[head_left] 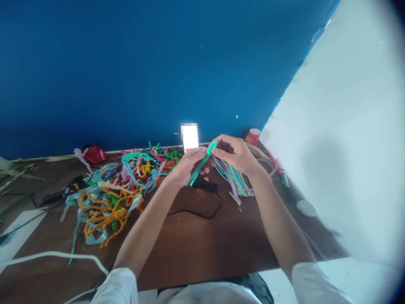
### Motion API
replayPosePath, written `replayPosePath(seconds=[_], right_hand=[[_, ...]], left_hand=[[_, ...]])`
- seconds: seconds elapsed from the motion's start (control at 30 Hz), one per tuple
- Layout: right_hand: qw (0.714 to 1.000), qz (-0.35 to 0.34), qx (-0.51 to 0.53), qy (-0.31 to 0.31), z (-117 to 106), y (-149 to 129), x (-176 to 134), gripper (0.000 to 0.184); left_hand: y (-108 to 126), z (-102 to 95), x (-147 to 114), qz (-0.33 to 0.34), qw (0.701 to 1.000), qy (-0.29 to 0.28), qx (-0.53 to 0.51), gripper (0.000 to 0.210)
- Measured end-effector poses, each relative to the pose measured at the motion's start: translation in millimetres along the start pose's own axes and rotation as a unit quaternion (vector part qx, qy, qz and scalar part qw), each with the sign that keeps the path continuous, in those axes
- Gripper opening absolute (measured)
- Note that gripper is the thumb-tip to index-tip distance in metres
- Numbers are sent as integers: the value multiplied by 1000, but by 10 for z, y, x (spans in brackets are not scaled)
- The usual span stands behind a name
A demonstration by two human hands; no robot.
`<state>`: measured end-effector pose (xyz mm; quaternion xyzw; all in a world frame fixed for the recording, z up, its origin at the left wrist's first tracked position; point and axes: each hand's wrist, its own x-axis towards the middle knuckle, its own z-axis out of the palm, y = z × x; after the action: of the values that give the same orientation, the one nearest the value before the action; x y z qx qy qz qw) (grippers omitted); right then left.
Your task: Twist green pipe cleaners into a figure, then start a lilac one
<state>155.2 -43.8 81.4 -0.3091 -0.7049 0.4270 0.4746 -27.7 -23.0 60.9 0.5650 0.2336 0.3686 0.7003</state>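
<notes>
Between my hands is a teal-green pipe cleaner [202, 164], folded into a loop at its upper end, with its loose ends hanging down to the left. My left hand [189, 166] pinches it around the middle, thumb on top. The fingers of my right hand [236, 153] are closed on the looped tip. Below and behind my right hand lies a bundle of straight pastel pipe cleaners [236, 179]. Under my left hand a black-handled tool with a cord [205, 185] rests on the table, partly hidden.
A tangled heap of colourful pipe cleaners [117, 202] covers the table's [196, 249] left side. A lit phone [190, 137] leans against the blue wall [142, 71]. A red paper cup [252, 137] stands at the back right. A white cable [53, 254] crosses the front left.
</notes>
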Motion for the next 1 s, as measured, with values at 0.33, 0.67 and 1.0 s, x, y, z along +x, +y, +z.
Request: replayPosePath(seconds=[0.33, 0.67, 1.0], right_hand=[[989, 24, -57, 132, 72, 55, 53, 34], [990, 39, -43, 125, 137, 150, 75, 32], [992, 69, -40, 94, 102, 219, 86, 38]], left_hand=[[-83, 145, -26, 231, 865, 211, 392, 22], [-146, 34, -13, 234, 774, 232, 540, 25], [-122, -29, -4, 221, 795, 234, 514, 23]])
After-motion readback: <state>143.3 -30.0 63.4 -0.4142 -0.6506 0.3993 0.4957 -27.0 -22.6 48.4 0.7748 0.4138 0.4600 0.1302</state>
